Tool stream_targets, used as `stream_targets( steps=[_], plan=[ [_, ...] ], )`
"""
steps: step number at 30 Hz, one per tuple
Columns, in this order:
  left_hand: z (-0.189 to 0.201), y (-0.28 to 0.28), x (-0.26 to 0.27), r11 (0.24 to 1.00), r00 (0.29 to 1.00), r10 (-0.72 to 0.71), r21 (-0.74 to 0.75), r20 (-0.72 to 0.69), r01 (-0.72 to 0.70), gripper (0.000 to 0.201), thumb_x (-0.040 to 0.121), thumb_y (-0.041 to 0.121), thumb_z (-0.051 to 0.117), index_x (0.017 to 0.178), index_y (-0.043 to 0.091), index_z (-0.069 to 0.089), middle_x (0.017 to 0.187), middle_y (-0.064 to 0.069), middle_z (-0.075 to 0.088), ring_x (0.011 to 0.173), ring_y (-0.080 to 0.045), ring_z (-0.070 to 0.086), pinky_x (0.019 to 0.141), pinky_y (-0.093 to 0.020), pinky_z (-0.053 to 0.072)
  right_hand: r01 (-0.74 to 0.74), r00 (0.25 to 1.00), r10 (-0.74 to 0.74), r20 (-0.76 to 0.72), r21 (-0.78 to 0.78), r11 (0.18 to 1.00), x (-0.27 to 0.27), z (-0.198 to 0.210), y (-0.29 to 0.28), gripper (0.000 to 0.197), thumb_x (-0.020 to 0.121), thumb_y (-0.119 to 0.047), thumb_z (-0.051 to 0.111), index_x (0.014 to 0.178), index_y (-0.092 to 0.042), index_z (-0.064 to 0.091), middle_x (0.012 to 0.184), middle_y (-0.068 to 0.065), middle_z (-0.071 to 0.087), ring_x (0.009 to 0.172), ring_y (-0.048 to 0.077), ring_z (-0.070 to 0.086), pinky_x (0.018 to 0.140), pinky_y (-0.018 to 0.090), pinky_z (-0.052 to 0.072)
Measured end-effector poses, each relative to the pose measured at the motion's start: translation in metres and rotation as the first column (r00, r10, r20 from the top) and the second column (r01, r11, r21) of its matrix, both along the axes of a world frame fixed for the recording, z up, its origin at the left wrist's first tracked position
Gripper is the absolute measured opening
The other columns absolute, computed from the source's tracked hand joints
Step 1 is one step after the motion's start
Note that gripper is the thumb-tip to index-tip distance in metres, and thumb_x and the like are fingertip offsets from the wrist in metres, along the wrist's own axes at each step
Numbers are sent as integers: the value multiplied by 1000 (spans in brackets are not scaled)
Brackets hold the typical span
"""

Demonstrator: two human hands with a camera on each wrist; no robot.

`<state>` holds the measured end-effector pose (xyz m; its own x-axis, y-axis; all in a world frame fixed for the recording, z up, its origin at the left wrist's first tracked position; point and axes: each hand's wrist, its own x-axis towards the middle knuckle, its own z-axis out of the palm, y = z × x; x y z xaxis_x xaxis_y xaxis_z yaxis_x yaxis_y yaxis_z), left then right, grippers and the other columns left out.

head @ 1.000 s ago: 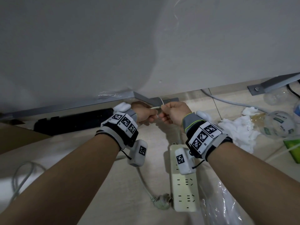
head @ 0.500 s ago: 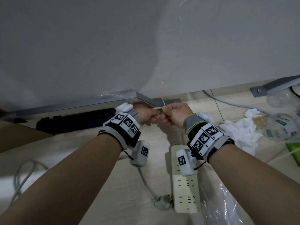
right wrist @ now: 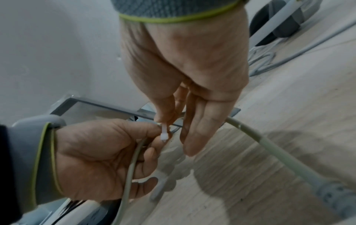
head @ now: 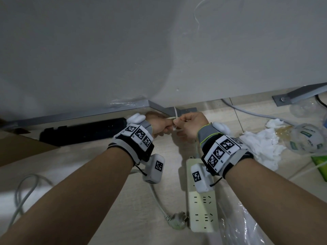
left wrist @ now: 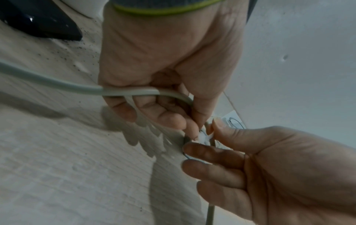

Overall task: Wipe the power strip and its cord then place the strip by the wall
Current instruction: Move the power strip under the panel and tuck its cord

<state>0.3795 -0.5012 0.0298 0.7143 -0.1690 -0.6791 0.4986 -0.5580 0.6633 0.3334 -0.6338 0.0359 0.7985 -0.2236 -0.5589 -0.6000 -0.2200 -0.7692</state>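
The white power strip [head: 203,209] lies flat on the light floor under my right wrist, with its plug [head: 177,220] beside its near end. Its grey cord [left wrist: 57,85] loops through the curled fingers of my left hand [head: 159,125]. My right hand [head: 189,126] meets the left one just in front of the wall's base. Thumb and forefinger of the right hand pinch a small white cable tie [right wrist: 164,134] that sits on the cord, and the left thumb touches it too. The tie's tail [head: 175,112] sticks up between the hands.
A black power strip [head: 83,131] lies along the wall [head: 159,50] at the left. Crumpled white tissue [head: 261,147], clear bottles [head: 307,138] and a green pack [head: 320,165] lie at the right, a plastic bag [head: 247,227] near right. Another grey cable [head: 19,191] curls at the left.
Both hands stay together on the cable tie at the same spot; only the head view has shifted a little.
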Motion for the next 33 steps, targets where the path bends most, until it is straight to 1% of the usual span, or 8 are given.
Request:
stream_targets(
  steps=[2,6,11,14,18,22,28,33],
  plan=[
    [1,-1,0,999,999,-32,24,-21,33,23,75,38,69,61,20,65,47,6,58,49,-12,51,41,-15,33,24,1000,-23,-16,47,999,0,0,-2,15,85,-25,72,71,-20,68,87,9,74,80,31,73,47,23,50],
    [-2,-2,-1,1000,998,7,-30,-63,-9,16,72,31,71,65,17,70,61,-2,64,54,-15,54,45,-18,34,134,991,-124,-58,212,968,-6,-1,0,12,87,-16,69,76,-13,66,86,21,72,79,41,71,70,49,59],
    [1,-3,-2,992,995,29,-116,-99,-41,7,77,15,70,74,9,70,72,-6,66,64,-16,57,53,-22,42,200,980,-198,-34,290,936,-13,-1,6,9,91,-11,63,83,-7,62,74,18,70,54,26,68,53,37,60],
    [2,-3,-3,996,998,24,-90,-52,-29,10,77,17,69,70,11,69,67,-6,64,58,-16,57,43,-16,38,146,982,-159,105,119,982,-15,-7,8,14,87,-13,68,74,-15,63,70,9,69,54,14,66,56,29,58],
    [0,-5,-4,996,997,77,-52,-11,-77,13,79,20,68,70,10,66,62,-8,63,48,-16,53,36,-14,31,29,978,8,206,-177,984,-21,-10,12,13,74,-18,78,82,-24,69,78,-1,72,74,18,69,72,32,58],
    [2,-5,-7,995,997,70,-66,-41,-73,14,81,18,64,71,9,67,73,-8,67,51,-15,52,39,-17,34,-214,938,334,93,-603,768,-20,4,11,23,90,-16,56,109,-17,68,105,6,69,97,25,64,87,30,50],
    [-2,-6,-21,991,956,104,-107,274,-77,22,89,17,61,74,5,71,50,4,61,38,-2,51,44,-16,43,-396,864,495,-89,-727,560,-12,21,14,27,95,-7,47,116,-13,64,118,8,63,106,27,61,86,31,46],
    [-3,2,-33,982,823,-164,170,544,83,30,91,36,49,84,14,69,77,-10,72,71,-31,66,68,-37,54,-270,936,345,-70,-771,577,-10,19,12,25,98,-6,44,116,-9,60,114,11,65,103,28,62,81,30,47]
  ],
)
